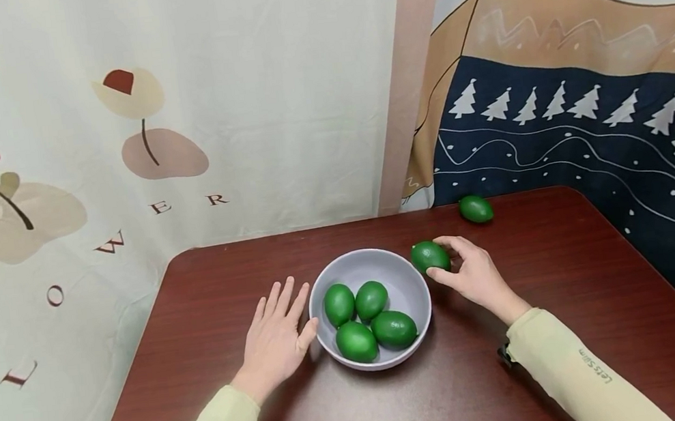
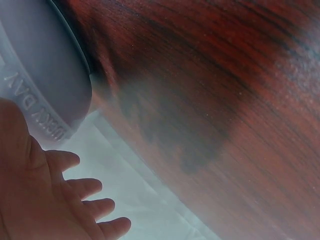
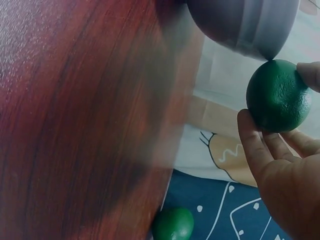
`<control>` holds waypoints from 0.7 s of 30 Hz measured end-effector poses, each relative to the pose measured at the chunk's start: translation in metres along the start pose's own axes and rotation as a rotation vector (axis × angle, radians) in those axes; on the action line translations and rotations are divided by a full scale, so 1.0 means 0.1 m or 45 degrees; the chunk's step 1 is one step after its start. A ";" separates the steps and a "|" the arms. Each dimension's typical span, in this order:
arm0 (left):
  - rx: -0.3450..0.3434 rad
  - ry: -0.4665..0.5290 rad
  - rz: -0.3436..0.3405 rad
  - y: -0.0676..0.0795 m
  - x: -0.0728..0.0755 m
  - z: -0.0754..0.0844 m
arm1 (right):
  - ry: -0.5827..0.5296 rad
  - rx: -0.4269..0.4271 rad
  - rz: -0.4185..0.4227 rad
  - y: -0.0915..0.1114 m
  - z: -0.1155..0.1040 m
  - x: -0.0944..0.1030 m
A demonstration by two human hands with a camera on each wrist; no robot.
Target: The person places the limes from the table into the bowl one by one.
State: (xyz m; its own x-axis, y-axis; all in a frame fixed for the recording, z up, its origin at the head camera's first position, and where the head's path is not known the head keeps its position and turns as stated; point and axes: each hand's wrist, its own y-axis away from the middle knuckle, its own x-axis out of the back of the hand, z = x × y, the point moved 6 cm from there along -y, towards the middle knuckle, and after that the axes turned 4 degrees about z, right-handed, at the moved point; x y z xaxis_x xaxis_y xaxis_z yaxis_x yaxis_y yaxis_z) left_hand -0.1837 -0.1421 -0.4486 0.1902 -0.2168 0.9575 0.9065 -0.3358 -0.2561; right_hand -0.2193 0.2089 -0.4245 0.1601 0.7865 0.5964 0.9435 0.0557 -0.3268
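Observation:
My right hand (image 1: 472, 270) holds a green lime (image 1: 429, 257) between thumb and fingers at the bowl's upper right rim. In the right wrist view the same lime (image 3: 278, 96) is pinched beside the bowl (image 3: 245, 25). The grey-lavender bowl (image 1: 404, 292) stands on the table with several limes (image 1: 394, 329) in it. My left hand (image 1: 275, 344) is at the bowl's left side, fingers straight and spread, thumb by the rim. In the left wrist view raised lettering shows on the bowl's side (image 2: 55, 65), next to the left hand (image 2: 45, 185).
Another lime (image 1: 476, 209) lies near the table's back edge, right of the bowl. The dark red-brown wooden table (image 1: 201, 321) meets a flower-printed white curtain (image 1: 277, 107) behind it and a navy cloth with white trees (image 1: 552, 140) at the right.

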 end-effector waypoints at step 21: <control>0.007 0.012 -0.003 0.01 0.02 0.02 | -0.033 0.140 0.032 0.05 -0.26 -0.03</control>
State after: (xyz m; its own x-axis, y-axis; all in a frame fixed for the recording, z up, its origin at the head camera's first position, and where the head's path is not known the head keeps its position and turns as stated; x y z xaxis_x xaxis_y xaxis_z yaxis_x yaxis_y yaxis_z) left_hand -0.1821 -0.1412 -0.4471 0.1848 -0.2248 0.9567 0.9090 -0.3309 -0.2533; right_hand -0.2075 0.1914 -0.4089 0.1745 0.8042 0.5681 0.9013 0.1019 -0.4210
